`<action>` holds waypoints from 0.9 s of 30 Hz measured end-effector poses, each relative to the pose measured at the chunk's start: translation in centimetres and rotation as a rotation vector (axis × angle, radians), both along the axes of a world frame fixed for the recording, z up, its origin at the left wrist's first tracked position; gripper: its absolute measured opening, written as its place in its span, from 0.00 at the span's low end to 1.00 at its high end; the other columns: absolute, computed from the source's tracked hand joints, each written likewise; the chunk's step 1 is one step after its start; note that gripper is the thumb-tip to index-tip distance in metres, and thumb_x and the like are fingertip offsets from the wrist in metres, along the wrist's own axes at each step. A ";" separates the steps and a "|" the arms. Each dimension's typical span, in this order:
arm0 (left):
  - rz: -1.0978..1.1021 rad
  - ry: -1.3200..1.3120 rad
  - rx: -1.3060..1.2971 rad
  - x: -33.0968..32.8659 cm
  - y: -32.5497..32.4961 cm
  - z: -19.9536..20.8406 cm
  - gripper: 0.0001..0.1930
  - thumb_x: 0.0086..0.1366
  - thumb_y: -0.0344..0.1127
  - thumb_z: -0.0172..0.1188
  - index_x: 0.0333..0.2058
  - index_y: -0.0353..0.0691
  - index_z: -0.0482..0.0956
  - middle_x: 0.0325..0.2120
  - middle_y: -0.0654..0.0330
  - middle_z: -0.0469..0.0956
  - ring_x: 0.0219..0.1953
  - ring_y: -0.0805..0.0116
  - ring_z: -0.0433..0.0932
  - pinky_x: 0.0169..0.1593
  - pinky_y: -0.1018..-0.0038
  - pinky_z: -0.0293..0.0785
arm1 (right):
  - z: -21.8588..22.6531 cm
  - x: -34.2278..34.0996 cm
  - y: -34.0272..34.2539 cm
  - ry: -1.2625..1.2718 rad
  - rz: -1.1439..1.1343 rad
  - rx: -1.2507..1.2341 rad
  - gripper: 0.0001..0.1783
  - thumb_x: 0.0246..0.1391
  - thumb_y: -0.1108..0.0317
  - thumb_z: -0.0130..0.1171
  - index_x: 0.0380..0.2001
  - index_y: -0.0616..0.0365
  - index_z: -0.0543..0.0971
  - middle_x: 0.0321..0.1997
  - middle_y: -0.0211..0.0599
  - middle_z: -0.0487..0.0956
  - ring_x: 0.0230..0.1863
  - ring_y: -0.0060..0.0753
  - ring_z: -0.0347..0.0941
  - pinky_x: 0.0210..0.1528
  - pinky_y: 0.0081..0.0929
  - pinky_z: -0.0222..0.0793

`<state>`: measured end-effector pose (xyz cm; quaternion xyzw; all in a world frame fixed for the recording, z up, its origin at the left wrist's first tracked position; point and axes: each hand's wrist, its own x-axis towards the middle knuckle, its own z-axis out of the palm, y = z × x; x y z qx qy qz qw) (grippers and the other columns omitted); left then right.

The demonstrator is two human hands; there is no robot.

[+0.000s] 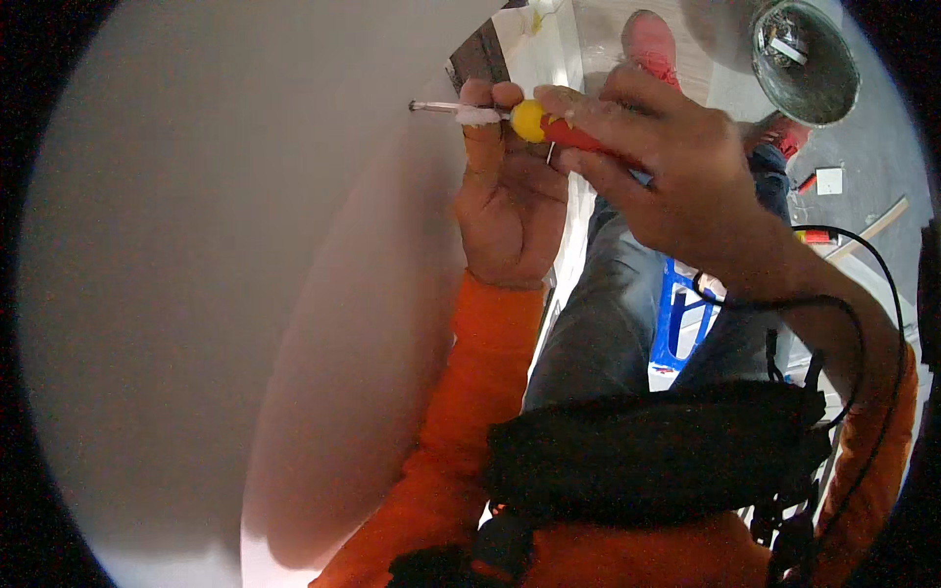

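Observation:
A screwdriver (530,122) with a yellow and red handle lies level, its shaft pointing left at the pale wall (216,255). My right hand (686,157) is closed around the handle. Palm up, my left hand (512,220) sits just below, its thumb and fingertips closed about the shaft. Something whitish covers the thumb tip; I cannot tell what it is. At the shaft's far end is a small dark tip, close to the wall. Whether it touches the wall, or a screw sits there, is too small to tell.
A bucket (855,93) with scraps inside stands at the far right. Below it on the floor lie a white square plate (829,181) and a wooden strip (872,227). A blue plastic frame (672,328) shows between my legs. A black cable (877,260) loops by my right forearm.

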<state>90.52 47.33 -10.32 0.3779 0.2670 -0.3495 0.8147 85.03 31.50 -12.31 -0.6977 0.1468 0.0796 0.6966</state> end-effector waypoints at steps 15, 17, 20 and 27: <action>0.041 -0.033 0.209 1.1 -2.5 -0.1 0.16 0.71 0.44 0.50 0.54 0.48 0.71 0.49 0.66 0.76 0.53 0.66 0.73 0.58 0.64 0.70 | -5.1 2.3 -3.9 -0.418 0.045 -0.285 0.19 0.58 0.57 0.57 0.44 0.60 0.81 0.31 0.42 0.81 0.35 0.33 0.76 0.41 0.29 0.70; 0.025 -0.071 0.195 1.5 -1.6 0.4 0.15 0.71 0.43 0.50 0.53 0.47 0.72 0.48 0.65 0.77 0.52 0.65 0.73 0.57 0.64 0.71 | -3.5 2.0 -3.6 -0.120 0.117 0.081 0.20 0.57 0.55 0.56 0.41 0.61 0.81 0.34 0.48 0.81 0.38 0.45 0.77 0.43 0.35 0.72; 0.004 -0.049 0.234 1.2 -1.6 0.4 0.14 0.71 0.43 0.51 0.52 0.47 0.73 0.47 0.65 0.77 0.52 0.65 0.74 0.56 0.64 0.72 | -3.3 0.4 -2.7 0.105 0.136 0.232 0.20 0.54 0.55 0.58 0.44 0.58 0.80 0.36 0.51 0.80 0.39 0.54 0.78 0.44 0.42 0.73; 0.168 0.038 0.215 1.5 -1.7 0.3 0.13 0.70 0.43 0.52 0.50 0.51 0.75 0.48 0.68 0.78 0.54 0.64 0.74 0.56 0.63 0.73 | -1.3 -0.4 -2.8 -0.243 0.005 -0.332 0.17 0.53 0.69 0.62 0.48 0.59 0.79 0.38 0.39 0.79 0.35 0.30 0.77 0.38 0.24 0.71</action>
